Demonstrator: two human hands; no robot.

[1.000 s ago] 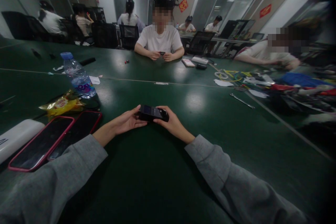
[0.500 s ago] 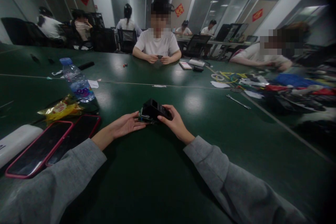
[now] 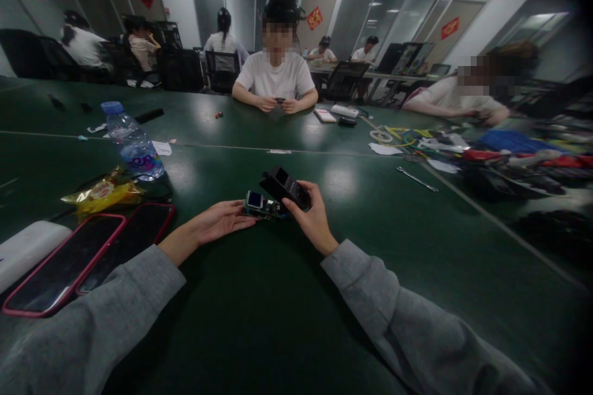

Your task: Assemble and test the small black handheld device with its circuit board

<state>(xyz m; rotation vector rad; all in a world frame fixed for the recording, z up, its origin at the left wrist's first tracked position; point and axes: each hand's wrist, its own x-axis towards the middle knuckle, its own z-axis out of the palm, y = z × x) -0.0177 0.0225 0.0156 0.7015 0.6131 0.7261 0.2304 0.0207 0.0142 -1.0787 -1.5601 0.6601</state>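
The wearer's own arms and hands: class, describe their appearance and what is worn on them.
The left sleeve and right sleeve are long, grey and loosely creased, showing no printed marking. They end short of the wrists. The left hand and right hand are bare, without gloves.

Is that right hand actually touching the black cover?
Touching: the head view shows the right hand gripping the black cover, thumb against its near side, fingers around the far side.

To the right of our right hand (image 3: 311, 213), the green table (image 3: 370, 234) gives us wide room to pass, until the wrench (image 3: 417, 179) and the cable pile (image 3: 504, 157). At left, two phones (image 3: 65, 265), the white block (image 3: 32, 250), the yellow packet (image 3: 102, 195) and the bottle (image 3: 134, 145) obstruct us.
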